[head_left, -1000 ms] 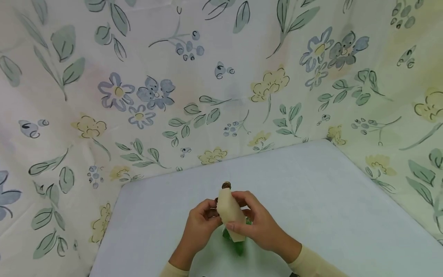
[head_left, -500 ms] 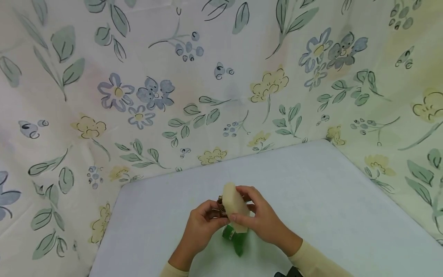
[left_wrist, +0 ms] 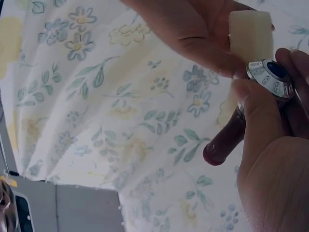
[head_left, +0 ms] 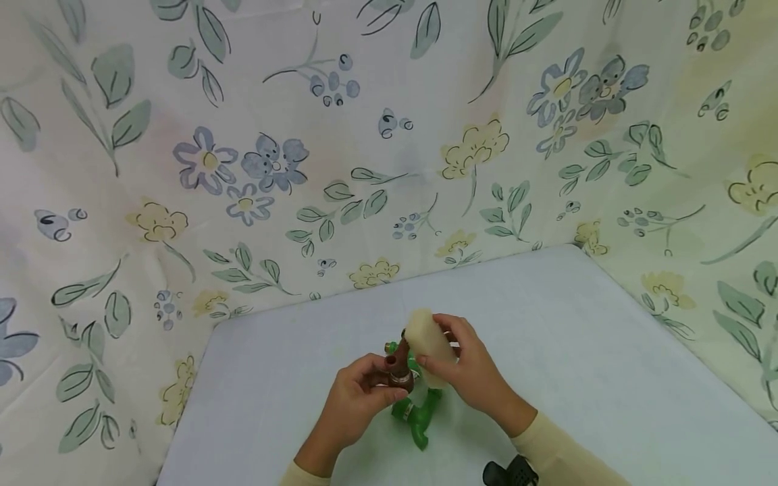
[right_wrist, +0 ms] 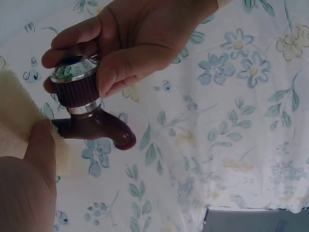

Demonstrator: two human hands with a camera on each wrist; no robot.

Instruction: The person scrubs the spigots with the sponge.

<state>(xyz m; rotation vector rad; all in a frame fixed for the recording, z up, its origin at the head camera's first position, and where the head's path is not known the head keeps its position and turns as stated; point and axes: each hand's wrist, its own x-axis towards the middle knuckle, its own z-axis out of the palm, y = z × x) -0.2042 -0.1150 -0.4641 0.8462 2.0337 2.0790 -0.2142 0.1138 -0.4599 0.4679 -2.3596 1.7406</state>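
Note:
My left hand point(head_left: 358, 395) grips a dark brown water tap point(head_left: 398, 368) by its ribbed knob, over the middle of the table. In the right wrist view the tap's knob point(right_wrist: 77, 89) has a chrome cap, and its curved spout point(right_wrist: 123, 135) points away to the right. A cream sponge point(head_left: 427, 341) is held by my right hand point(head_left: 474, 371), thumb on the near face. The sponge meets the tap's inlet end, which it partly hides in the right wrist view. Below the hands a green tap point(head_left: 421, 425) lies on the table.
Another green piece point(head_left: 390, 347) shows behind the brown tap, largely covered by it and the sponge. A black object point(head_left: 510, 471) sits at the bottom edge beside the right sleeve. The white table point(head_left: 547, 317) backs onto a floral curtain point(head_left: 389, 169).
The sponge has moved right and slightly up, from in front of the brown tap to its far side. The tap has turned and is now in plain sight, as are the green pieces.

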